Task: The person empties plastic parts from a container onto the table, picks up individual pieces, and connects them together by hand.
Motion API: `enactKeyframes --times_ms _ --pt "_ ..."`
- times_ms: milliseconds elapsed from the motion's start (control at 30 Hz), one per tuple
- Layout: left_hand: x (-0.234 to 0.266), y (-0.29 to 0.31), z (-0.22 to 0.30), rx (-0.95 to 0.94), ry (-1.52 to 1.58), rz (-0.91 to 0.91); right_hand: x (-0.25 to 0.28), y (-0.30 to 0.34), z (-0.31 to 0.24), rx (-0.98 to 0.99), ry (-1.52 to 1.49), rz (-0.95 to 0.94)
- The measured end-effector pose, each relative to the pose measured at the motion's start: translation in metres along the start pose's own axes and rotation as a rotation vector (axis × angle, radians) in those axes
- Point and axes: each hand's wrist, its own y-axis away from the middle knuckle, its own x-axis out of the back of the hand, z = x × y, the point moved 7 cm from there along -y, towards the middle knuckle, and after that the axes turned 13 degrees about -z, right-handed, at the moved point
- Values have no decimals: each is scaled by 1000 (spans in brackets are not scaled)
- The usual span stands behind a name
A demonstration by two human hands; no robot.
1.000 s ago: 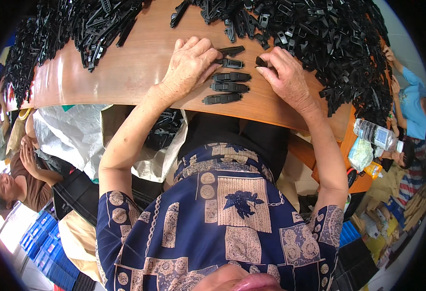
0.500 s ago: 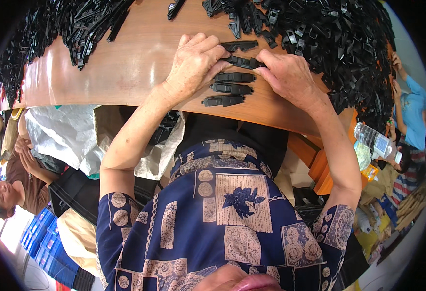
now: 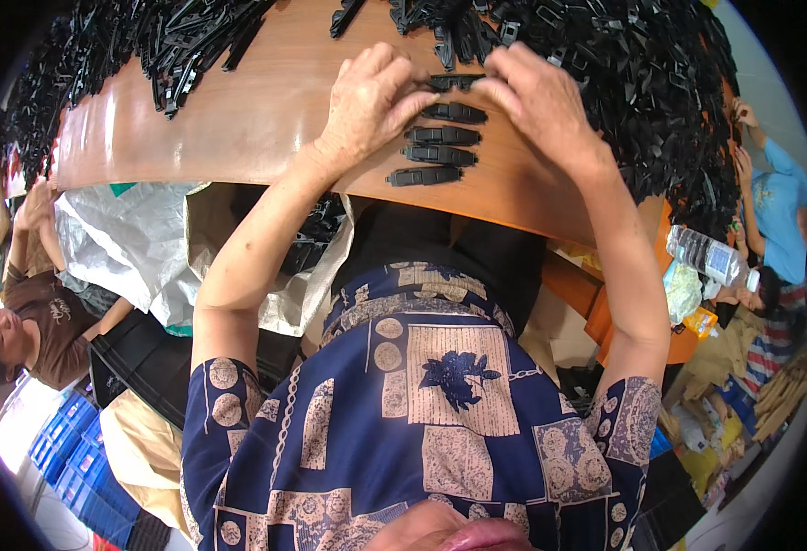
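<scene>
Black plastic clip-like parts lie in a short column on the brown table, one below another; their exact kind I cannot make out. At the column's far end, a narrow black plastic part (image 3: 456,82) lies between my two hands. My left hand (image 3: 371,99) is closed, its thumb and fingers at that part's left end. On the right end, the thumb and curled fingers of my right hand (image 3: 543,103) close in; the fingertips are partly hidden. Just nearer sits another black part (image 3: 455,113), untouched, with further parts (image 3: 438,156) below it toward the table edge.
A large heap of black parts (image 3: 642,92) covers the table's right side, and another heap (image 3: 187,46) the far left. Below the edge hangs a white sack (image 3: 128,248). A clear bottle (image 3: 711,257) is at right. Co-workers sit at both sides.
Both hands have moved away from me, from the column's second part to its farthest one. The second part now lies free. At left, a co-worker's arm has risen toward the table.
</scene>
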Motion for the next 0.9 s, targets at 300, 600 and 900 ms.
enactKeyframes --times_ms 300,600,900 --pt "-13 -21 -16 45 50 -207 -21 -6 13 -20 146 78" --pt "-12 -18 -20 43 173 -224 -15 44 11 -61 99 183" --pt "-20 -21 -17 -5 -20 -228 -3 30 13 -28 122 133"
